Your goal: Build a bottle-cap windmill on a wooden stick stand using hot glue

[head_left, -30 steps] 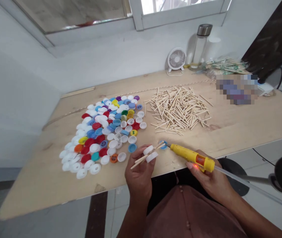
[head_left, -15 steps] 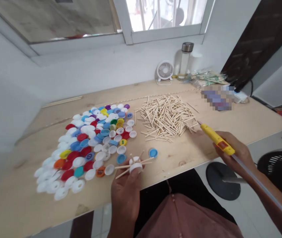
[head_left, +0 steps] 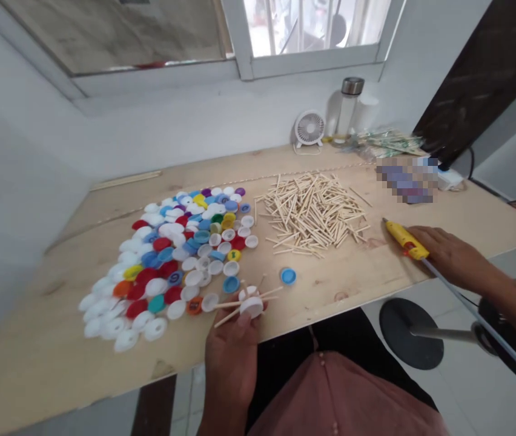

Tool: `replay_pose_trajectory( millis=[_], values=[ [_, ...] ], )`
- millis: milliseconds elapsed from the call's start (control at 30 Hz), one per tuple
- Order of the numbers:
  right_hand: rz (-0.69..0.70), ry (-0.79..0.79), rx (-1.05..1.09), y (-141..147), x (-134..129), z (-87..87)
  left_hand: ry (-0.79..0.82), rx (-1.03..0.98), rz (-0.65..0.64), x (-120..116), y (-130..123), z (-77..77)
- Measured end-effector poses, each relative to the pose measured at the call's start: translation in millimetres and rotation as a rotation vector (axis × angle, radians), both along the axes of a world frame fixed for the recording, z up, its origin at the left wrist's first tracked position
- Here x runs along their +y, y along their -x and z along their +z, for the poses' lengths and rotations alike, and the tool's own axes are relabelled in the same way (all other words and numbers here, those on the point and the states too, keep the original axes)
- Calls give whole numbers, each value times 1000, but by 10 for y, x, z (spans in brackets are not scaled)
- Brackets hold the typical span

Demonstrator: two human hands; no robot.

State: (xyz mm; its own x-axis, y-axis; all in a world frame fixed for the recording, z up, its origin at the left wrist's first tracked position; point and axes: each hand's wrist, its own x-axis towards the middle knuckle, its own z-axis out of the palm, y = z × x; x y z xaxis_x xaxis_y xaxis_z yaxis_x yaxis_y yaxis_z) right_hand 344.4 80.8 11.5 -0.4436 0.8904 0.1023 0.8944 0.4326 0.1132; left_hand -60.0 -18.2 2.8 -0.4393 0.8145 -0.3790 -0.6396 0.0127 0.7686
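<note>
My left hand (head_left: 233, 348) is closed near the table's front edge. Between its fingers it pinches a bottle-cap piece (head_left: 251, 306), made of white caps with several thin wooden sticks poking out around them. At the right, my right hand (head_left: 449, 257) is closed on a yellow hot glue gun (head_left: 406, 240), low at the tabletop with its nozzle facing left. A long clear glue stick (head_left: 476, 315) trails from its back; the handle is mostly hidden by the hand. Just right of the cap piece lies a single blue cap (head_left: 287, 276).
Many coloured bottle caps (head_left: 155, 286) spread over the left of the wooden table (head_left: 303, 309). A heap of short wooden sticks (head_left: 315, 209) lies mid-table. Behind stand a small white fan (head_left: 309, 129) and a glass bottle (head_left: 346, 112), beside bagged sticks (head_left: 389, 143). A round black base (head_left: 411, 333) is on the floor.
My right hand has brought the glue gun down and slightly right, away from the stick heap to the tabletop. My left hand still holds the cap piece. The whole view has shifted slightly.
</note>
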Motion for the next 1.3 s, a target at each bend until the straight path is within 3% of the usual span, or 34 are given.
replay_pose_trajectory(
  millis=[100,200,300,333,433,500,600,767,1033,1300],
  values=[
    [24,35,27,-123,-2,84,-34,14,-20,-12,38,-39],
    [48,-44,80,23,-77,272,-51,15,-31,-17,60,-79],
    [-53,-143,267,597,-213,408,-58,30,-44,-19,57,-113],
    [-15,-78,387,857,-253,406,-61,40,-47,-18,54,-121],
    [189,155,525,1632,-300,253,-79,66,-51,-17,51,-126],
    [279,164,538,2023,-268,102,-84,77,-55,-18,59,-112],
    [292,163,473,2349,-186,-53,-67,87,-61,-25,81,-79],
    [326,231,397,2438,-117,-60,-53,111,-87,-30,110,-75],
    [220,613,958,2210,-116,152,-93,89,-136,12,84,-123],
    [307,740,983,2284,-141,288,-60,128,-206,9,35,-119]
  ],
)
